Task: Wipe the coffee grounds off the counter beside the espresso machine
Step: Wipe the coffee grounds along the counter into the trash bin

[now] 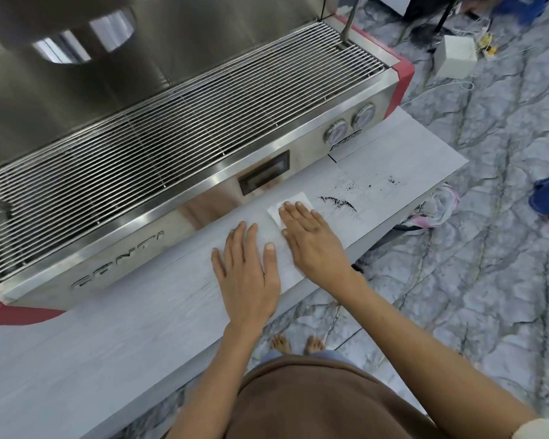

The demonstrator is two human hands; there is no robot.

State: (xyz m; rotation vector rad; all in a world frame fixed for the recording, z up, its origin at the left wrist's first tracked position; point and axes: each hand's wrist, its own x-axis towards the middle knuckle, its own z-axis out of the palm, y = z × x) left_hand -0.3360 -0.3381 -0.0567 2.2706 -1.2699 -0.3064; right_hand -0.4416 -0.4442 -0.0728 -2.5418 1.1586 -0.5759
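Dark coffee grounds (338,203) lie in a streak on the pale counter (124,327), with smaller specks (393,181) farther right. A white paper tissue (293,201) lies flat on the counter just left of the streak. My right hand (313,239) presses flat on the tissue, fingers together and extended, fingertips near its far edge. My left hand (246,270) rests flat on the bare counter beside it, fingers spread, holding nothing. The steel espresso machine (171,128) with its wire drip grille stands directly behind both hands.
The counter's right end (457,160) drops off to a marbled floor. A plastic bag (435,210) hangs below that end. A white box (455,57) with cables sits on the floor beyond. My bare feet (297,343) stand at the counter's front edge.
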